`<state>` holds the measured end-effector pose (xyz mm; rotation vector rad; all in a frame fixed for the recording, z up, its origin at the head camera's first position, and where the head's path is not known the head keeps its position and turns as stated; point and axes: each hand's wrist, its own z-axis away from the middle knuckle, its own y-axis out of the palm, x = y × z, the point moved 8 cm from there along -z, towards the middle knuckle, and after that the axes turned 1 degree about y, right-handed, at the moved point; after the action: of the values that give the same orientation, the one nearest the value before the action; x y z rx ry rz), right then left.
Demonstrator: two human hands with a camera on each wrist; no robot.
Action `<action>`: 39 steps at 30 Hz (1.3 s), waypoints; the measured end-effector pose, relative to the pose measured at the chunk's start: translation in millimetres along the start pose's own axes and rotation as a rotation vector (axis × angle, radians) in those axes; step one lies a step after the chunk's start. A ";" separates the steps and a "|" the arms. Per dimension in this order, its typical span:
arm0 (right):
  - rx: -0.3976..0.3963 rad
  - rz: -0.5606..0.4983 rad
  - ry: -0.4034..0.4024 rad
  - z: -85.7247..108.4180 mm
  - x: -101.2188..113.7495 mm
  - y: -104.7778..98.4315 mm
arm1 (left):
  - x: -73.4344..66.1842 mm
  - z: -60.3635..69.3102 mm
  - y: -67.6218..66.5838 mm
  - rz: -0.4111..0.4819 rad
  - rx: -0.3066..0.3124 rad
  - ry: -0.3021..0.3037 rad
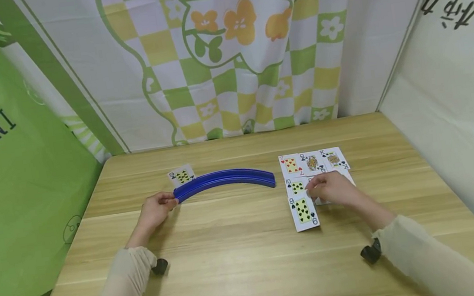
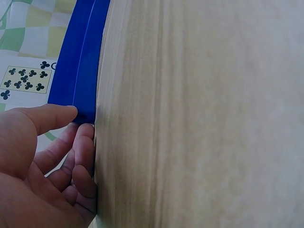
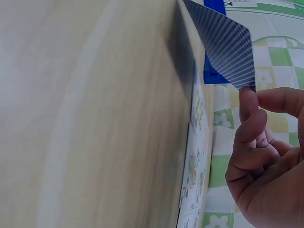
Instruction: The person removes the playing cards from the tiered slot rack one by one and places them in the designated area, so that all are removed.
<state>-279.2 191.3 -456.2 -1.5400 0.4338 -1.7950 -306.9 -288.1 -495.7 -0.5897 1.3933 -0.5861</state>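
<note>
My left hand (image 1: 157,211) pinches the left end of a curved blue card holder (image 1: 222,176), thumb on top in the left wrist view. A nine of clubs (image 1: 182,175) stands at that end, its lower edge hidden by the holder. My right hand (image 1: 332,188) pinches a nine of spades (image 1: 304,213) by one corner between thumb and finger. In the right wrist view this card's patterned back (image 3: 228,42) shows, tilted up off the table. Beneath and behind that hand lie face-up cards, some partly covered by it.
The face-up group includes a seven of hearts (image 1: 290,165), a black queen (image 1: 312,162), a king of spades (image 1: 333,159) and a ten of spades (image 1: 297,186). They lie on the wooden table (image 1: 243,262), right of the holder. A patterned curtain (image 1: 242,82) hangs behind.
</note>
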 end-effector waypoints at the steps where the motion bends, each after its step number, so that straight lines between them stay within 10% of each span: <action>1: 0.003 0.016 -0.007 0.8 -0.4 0.6 | 0.3 -0.2 0.2 -0.002 0.002 0.000; 16: 0.000 0.206 -0.005 4.8 -8.1 3.2 | 0.4 -0.7 0.5 -0.003 0.010 -0.005; 39: -0.024 0.151 -0.112 -6.5 7.3 -7.6 | 2.1 -2.2 0.6 -0.013 0.013 -0.001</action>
<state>-287.9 190.1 -447.5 -1.5725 0.5042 -1.5856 -308.8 -289.2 -497.8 -0.5891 1.3845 -0.6051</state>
